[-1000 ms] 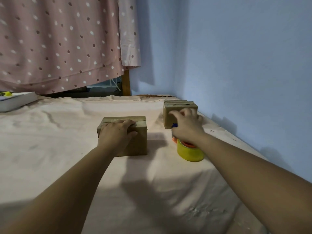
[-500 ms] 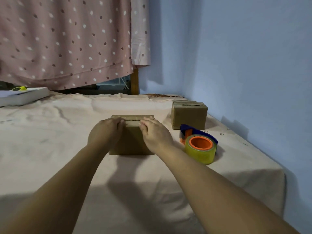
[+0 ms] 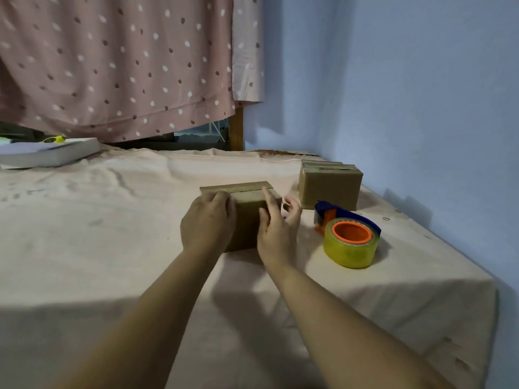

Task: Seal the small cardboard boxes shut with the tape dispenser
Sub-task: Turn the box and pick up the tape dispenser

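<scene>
While I watch through the head camera, the person's left hand (image 3: 209,221) lies over the left end of a small brown cardboard box (image 3: 247,217). Its fingers are curled over the top edge and hold the box in place. The right hand (image 3: 276,231) sits at the box's right end, loosely spread. Its index finger (image 3: 268,196) lies straight across the top by the flap seam, the thumb rests against the near face, and the other fingers hang bent just past the right side. That hand is blurred, so I read it as pressing rather than gripping, and I cannot tell whether the outer fingers touch the cardboard. The box's flaps are folded down, with a dark seam running along the top.

Just right of the hands, and apart from them, a blue and orange tape dispenser (image 3: 351,217) lies on its side. Its roll of clear yellowish tape (image 3: 349,251) faces up, showing the orange core. Behind the dispenser, near the pale blue wall (image 3: 407,94), stands a second brown cardboard box (image 3: 330,189), closed.

All of this rests on a worktop draped in pale peach cloth (image 3: 84,220). At the far left edge lies a thick white book (image 3: 50,153) with a small yellow-green object (image 3: 54,139) on top. A dusty pink curtain (image 3: 120,66) with white and dark spots hangs behind, with a wooden post (image 3: 237,130) at its right edge.
</scene>
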